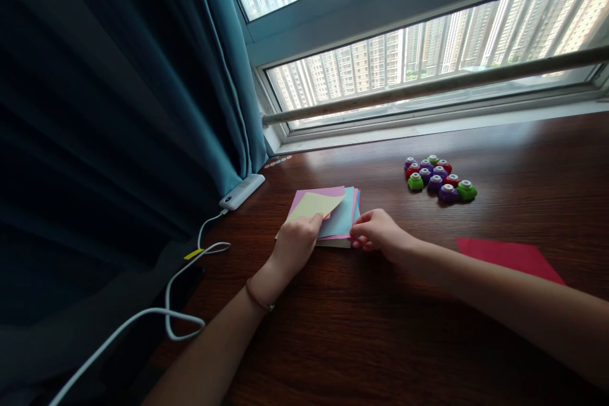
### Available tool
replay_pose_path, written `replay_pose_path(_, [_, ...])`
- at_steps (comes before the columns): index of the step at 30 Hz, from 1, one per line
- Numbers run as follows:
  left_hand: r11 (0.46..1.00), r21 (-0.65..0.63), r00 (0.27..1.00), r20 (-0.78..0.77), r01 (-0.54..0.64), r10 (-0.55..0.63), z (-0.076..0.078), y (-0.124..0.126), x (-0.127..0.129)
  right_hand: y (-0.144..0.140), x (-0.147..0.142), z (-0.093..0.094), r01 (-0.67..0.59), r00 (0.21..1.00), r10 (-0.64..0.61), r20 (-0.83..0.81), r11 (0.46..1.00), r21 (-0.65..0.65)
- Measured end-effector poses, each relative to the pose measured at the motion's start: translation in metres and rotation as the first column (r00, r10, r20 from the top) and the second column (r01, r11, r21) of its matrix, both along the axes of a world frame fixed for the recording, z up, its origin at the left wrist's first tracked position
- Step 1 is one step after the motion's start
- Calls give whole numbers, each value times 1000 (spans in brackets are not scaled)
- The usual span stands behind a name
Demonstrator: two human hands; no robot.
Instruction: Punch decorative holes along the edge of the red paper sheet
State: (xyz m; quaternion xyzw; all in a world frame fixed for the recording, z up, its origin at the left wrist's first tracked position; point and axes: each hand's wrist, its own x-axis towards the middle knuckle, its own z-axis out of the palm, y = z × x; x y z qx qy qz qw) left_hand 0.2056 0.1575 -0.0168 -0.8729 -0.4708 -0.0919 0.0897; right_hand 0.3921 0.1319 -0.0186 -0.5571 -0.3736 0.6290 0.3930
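A stack of coloured paper sheets (340, 221) in pink, light blue, yellow and other shades lies on the dark wood table. My left hand (301, 235) is closed on some upper sheets, thumb on top, and lifts a pale yellow sheet (314, 204) at a slant. An orange edge shows beneath its thumb. My right hand (375, 231) pinches the stack's right edge near the lower corner, with the fingertips together. How many sheets each hand holds cannot be made out. A red sheet (511, 258) lies apart, partly behind my right forearm.
Several purple, red and green caps with white tops (438, 177) stand grouped at the back right. A white power strip (243, 191) with a white cable (167, 304) lies at the left, by the blue curtain (238, 76). A rail (428, 87) crosses the window behind the table.
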Motion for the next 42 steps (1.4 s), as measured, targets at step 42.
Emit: replay_pose_path(42, [842, -535, 630, 630, -73, 455, -2, 53, -39, -19, -11, -10, 377, 919, -395, 18, 889, 258])
